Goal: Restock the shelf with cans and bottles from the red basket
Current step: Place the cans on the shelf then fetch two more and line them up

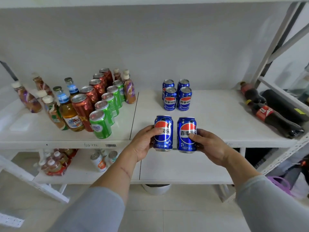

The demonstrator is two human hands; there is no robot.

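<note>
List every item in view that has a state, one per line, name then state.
left hand: grips left blue can, upright at shelf front edge
right hand: grips right blue can, upright beside the other
four blue cans: upright, two rows, further back
green cans: upright, in a row
red cans: upright, in a row
cola bottles: lying on their sides

Viewpoint: a single head-worn camera; no second view to share the scene with
Facing: forward and down onto the white shelf [217,114]; wide-angle, the edges bowed
Nearness: close; both hands fill the lower middle, forearms running out at the bottom edge
Reach: upper board, lower board, floor tiles below
</note>
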